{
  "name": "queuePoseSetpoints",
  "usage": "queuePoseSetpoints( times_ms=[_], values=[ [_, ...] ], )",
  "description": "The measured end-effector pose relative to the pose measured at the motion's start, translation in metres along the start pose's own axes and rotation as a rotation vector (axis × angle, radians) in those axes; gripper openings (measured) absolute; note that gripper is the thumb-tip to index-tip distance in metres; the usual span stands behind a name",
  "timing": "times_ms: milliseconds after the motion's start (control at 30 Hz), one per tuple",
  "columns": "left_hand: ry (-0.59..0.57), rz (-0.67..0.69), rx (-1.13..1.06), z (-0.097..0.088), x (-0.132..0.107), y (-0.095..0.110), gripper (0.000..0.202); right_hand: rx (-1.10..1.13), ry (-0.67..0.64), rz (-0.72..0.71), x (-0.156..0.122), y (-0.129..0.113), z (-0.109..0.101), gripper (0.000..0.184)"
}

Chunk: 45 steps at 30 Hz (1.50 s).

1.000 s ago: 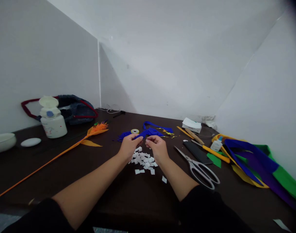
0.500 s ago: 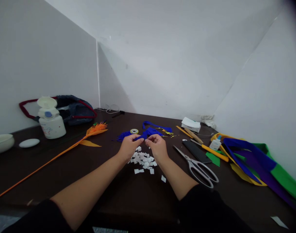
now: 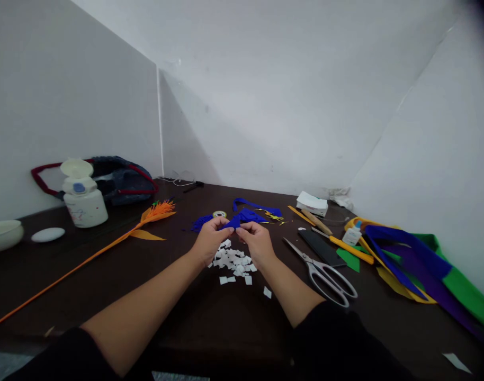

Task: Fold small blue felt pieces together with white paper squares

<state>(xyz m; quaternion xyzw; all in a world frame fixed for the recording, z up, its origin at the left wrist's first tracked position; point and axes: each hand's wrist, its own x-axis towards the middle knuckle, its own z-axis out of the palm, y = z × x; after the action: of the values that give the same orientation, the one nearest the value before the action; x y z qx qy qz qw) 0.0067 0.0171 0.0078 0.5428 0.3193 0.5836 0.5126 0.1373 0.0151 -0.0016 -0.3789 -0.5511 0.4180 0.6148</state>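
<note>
My left hand (image 3: 209, 241) pinches a small piece of blue felt (image 3: 233, 223) between thumb and fingers. From the other side my right hand (image 3: 258, 243) presses its thumb and forefinger on the same piece, fingertips almost meeting. Below the hands lies a loose pile of white paper-like squares (image 3: 234, 260). Just beyond them are more blue felt pieces (image 3: 250, 215), a bunch of cut blue strands (image 3: 202, 223) and a round spool-like disc (image 3: 219, 214). The fingers partly cover the held piece.
Open scissors (image 3: 325, 275), a black sheath (image 3: 319, 246) and a yellow-handled knife (image 3: 351, 250) lie right. Farther right are a glue bottle (image 3: 352, 234) and coloured felt (image 3: 409, 254). An orange flower stem (image 3: 87, 259), a white bottle (image 3: 85, 206) and a bowl (image 3: 3, 234) are left.
My right fingers have shifted slightly left and flattened against the blue felt, closing the small gap between the two hands. My left hand has barely moved.
</note>
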Motion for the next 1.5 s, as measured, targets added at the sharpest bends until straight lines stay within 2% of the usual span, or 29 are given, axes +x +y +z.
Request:
queuePoseSetpoints(
  times_ms=[167, 267, 333, 567, 833, 1200, 1500],
  values=[
    [-0.04, -0.044, -0.021, -0.002, 0.002, 0.001, 0.019, -0.347, 0.059, -0.228, 0.0, -0.004, -0.007, 0.016],
    [-0.071, -0.07, 0.014, -0.003, 0.002, 0.002, 0.018, -0.445, 0.062, -0.326, -0.001, -0.008, -0.009, 0.011],
    [-0.08, -0.074, 0.049, -0.004, 0.002, 0.003, 0.016, -0.466, 0.047, -0.344, -0.002, -0.01, -0.009, 0.009],
    [-0.146, -0.098, 0.14, -0.008, -0.001, 0.009, 0.018, -0.472, -0.106, -0.238, 0.001, -0.009, -0.015, 0.013],
    [-0.248, -0.141, 0.068, -0.006, -0.002, 0.012, 0.017, -0.291, -0.155, -0.098, 0.001, -0.008, -0.015, 0.017],
    [-0.108, -0.098, 0.132, -0.005, 0.002, 0.006, 0.018, -0.027, -0.16, 0.007, -0.001, -0.008, -0.01, 0.017],
    [-0.187, -0.171, -0.04, -0.004, -0.001, 0.013, 0.015, 0.076, -0.131, 0.044, 0.003, -0.006, -0.012, 0.015]
  ],
)
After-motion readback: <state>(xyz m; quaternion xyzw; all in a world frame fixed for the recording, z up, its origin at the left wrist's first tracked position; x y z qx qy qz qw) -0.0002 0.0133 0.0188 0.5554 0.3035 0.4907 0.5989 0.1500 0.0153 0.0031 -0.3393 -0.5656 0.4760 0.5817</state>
